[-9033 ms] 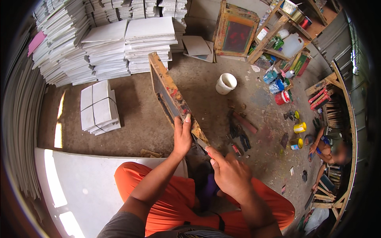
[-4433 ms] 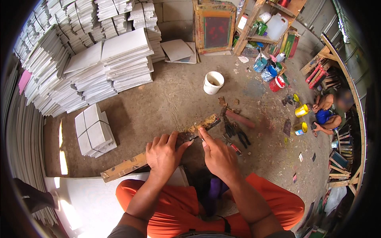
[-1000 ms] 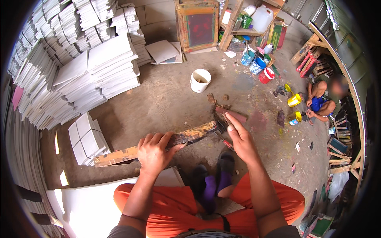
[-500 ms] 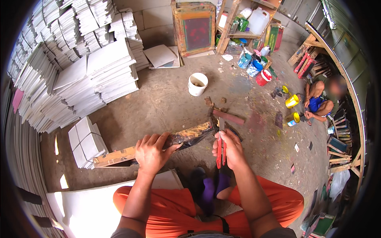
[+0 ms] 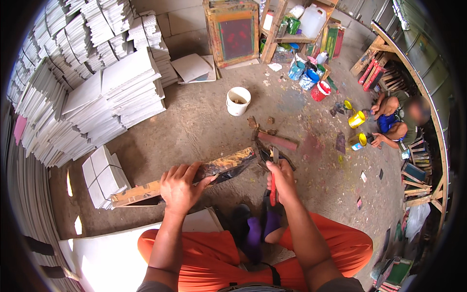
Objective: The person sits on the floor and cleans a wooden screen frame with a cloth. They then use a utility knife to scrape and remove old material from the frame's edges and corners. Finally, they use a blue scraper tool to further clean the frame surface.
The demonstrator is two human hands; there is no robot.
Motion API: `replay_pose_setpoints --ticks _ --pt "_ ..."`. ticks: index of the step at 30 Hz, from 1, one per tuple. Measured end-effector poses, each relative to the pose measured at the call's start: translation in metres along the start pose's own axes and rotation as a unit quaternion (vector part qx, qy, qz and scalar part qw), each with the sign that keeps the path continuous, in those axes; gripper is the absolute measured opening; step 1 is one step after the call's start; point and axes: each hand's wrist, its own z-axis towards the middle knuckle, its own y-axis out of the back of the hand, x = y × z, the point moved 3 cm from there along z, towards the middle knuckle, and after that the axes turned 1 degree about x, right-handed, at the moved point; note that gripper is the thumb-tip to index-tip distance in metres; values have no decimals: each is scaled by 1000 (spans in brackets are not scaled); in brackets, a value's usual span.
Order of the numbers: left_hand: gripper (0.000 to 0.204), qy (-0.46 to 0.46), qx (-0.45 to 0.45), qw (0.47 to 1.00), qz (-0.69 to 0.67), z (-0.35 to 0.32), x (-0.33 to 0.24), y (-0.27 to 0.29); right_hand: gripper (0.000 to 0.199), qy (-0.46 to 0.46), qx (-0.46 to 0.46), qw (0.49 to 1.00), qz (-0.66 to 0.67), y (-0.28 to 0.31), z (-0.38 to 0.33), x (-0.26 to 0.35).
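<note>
My left hand [image 5: 179, 189] is closed over a paint-stained wooden frame [image 5: 227, 163], fingers on its upper edge and thumb along the near side. The frame slants up to the right across my lap, dark material hanging along its near side. My right hand [image 5: 284, 184] grips red-handled pliers [image 5: 273, 189] by the handles, close to the frame's right end. A pale metal strip [image 5: 276, 155] rises beside the thumb; I cannot tell whether it belongs to the pliers. Beyond them on the floor lies a reddish bar [image 5: 278, 140], perhaps a hammer's handle.
A white bucket [image 5: 238, 101] stands ahead, with small bits inside. Stacked white boards [image 5: 129, 90] fill the left, and a strapped bundle [image 5: 103, 176] sits nearer. Paint cans [image 5: 321, 91] stand at back right. Another person [image 5: 389, 114] sits at the right beside yellow cans [image 5: 356, 119].
The pliers have turned in my right hand, their handles now closer together in view. The frame and both hands have shifted slightly left. The other person's hand has moved.
</note>
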Motion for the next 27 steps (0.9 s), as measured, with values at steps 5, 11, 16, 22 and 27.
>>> replay_pose_setpoints --ticks 5,11,16,22,27 --pt "48 7 12 1000 -4 5 -1 -1 37 1 68 995 66 9 15 -18" --pt "49 12 19 1000 -4 8 1 -2 38 -107 46 992 48 24 20 -55" --pt "46 11 16 1000 6 11 6 -2 34 -133 7 980 150 46 46 -100" --pt "47 3 14 1000 4 14 4 -6 34 -147 -46 971 181 86 69 -114" --pt "48 11 32 999 10 22 4 -7 32 -79 -117 971 193 138 115 -147"
